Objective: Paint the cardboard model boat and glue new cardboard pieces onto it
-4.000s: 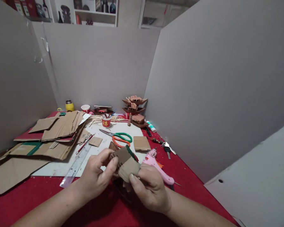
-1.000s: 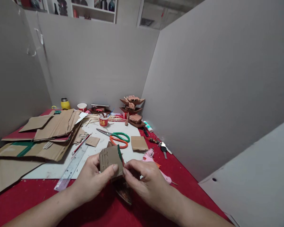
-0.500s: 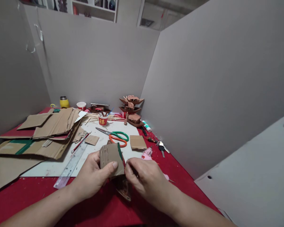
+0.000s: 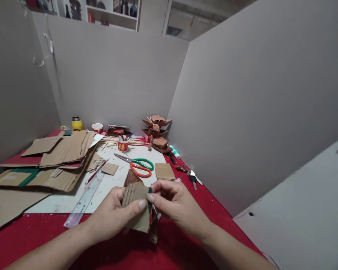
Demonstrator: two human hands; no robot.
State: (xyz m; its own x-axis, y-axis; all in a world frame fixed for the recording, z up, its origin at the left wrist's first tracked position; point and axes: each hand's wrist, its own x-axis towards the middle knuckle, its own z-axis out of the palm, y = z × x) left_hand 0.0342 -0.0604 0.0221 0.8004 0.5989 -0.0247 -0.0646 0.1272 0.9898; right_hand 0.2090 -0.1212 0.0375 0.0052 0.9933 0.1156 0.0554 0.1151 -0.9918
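My left hand is closed around a folded cardboard piece, its thumb pressed flat on top. This piece has a ridged left side and a green strip along its right edge. My right hand pinches that green edge between thumb and fingers. Beneath the cardboard, a brown boat-shaped model shows its pointed tip at the far side and part of its end near me; its middle is hidden. Just beyond lie scissors with green and orange handles. A square cardboard piece rests right of them.
Cardboard sheets are piled at left, beside a clear ruler and a pencil. A red paper cup, wooden sticks and several boat models stand farther back. Keys lie near the right panel.
My right hand has shifted up along the cardboard's green edge. The cardboard and brown model have tilted and moved slightly nearer, so the model's far tip now shows.
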